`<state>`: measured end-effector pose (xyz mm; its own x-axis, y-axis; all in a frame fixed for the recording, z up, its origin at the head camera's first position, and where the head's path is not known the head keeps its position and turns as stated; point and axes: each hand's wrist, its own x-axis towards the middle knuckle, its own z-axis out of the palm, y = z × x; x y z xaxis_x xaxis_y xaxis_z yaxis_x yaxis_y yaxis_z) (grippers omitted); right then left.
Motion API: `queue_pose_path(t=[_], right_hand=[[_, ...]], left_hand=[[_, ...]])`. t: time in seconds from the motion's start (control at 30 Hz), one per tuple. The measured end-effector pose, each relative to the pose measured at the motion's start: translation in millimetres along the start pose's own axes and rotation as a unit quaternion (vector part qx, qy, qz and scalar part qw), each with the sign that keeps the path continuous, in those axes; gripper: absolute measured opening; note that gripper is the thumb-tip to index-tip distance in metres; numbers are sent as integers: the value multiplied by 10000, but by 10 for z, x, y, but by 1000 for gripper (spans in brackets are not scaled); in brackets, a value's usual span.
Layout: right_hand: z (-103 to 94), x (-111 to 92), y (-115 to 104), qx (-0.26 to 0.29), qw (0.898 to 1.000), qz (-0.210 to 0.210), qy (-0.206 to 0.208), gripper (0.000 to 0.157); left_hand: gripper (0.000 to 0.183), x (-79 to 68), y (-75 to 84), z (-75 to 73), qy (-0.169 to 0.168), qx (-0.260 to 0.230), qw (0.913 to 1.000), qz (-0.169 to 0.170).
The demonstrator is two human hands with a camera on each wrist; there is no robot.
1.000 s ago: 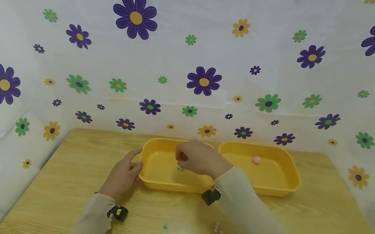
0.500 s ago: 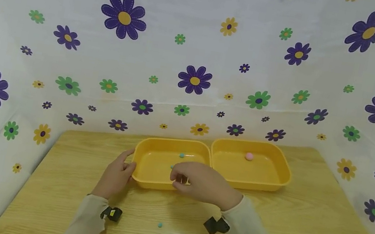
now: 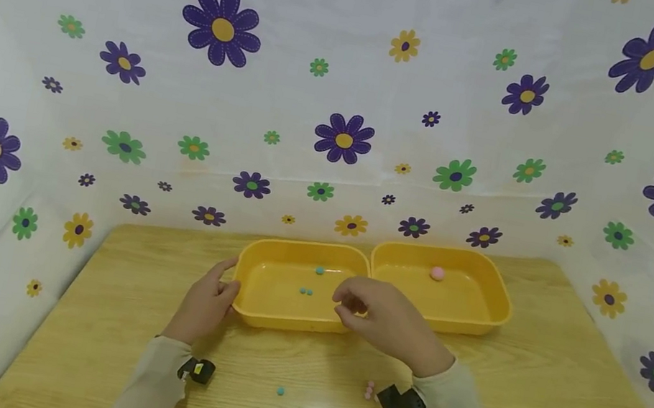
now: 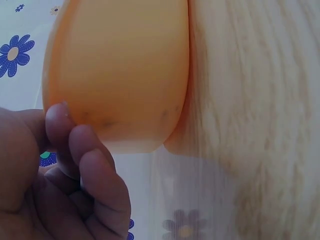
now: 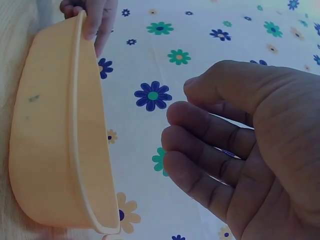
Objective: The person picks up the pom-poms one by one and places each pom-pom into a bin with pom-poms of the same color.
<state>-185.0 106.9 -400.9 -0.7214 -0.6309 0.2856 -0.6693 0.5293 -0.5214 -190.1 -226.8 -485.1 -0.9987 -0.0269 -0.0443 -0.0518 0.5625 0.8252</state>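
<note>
My left hand [image 3: 206,303] grips the left end of a yellow plastic tray [image 3: 280,318], thumb at the rim; the left wrist view shows the fingers [image 4: 102,175] curled at that end. Inside this tray lie a blue-green ball [image 3: 319,270] near the back and two small ones [image 3: 306,291] side by side. My right hand [image 3: 386,316] hovers at the tray's right front corner. Its fingers are loosely bent with nothing between them, as the right wrist view shows. On the table in front are a blue-green ball [image 3: 281,391] and a few small pink balls [image 3: 369,390].
A second yellow tray [image 3: 438,320] stands against the first on its right, with a larger pink ball [image 3: 437,273] inside near its back wall. Both stand on a wooden table [image 3: 156,276]. Flower-patterned white cloth [image 3: 281,94] rises behind and at both sides.
My right hand has moved from over the left tray's middle toward me and to the right, uncovering the blue-green balls inside. My left hand has stayed on the tray's end.
</note>
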Motion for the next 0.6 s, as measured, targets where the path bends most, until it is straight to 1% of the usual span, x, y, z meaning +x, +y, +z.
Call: queue_pose_path(t=[0.13, 0.37, 0.5, 0.6], right_hand=[[-1, 1, -8, -87, 10000, -7, -12, 8], [-12, -12, -27, -95, 9999, 66, -52, 8], [33, -4, -63, -174, 9997, -31, -162, 8], [96, -5, -108, -253, 9991, -196, -285, 8]], left_hand=[[52, 1, 25, -3, -17, 2, 10000, -10], [52, 24, 6, -3, 19, 37, 10000, -23], [53, 21, 8, -13, -16, 63, 10000, 34], [53, 10, 9, -18, -60, 59, 10000, 9]])
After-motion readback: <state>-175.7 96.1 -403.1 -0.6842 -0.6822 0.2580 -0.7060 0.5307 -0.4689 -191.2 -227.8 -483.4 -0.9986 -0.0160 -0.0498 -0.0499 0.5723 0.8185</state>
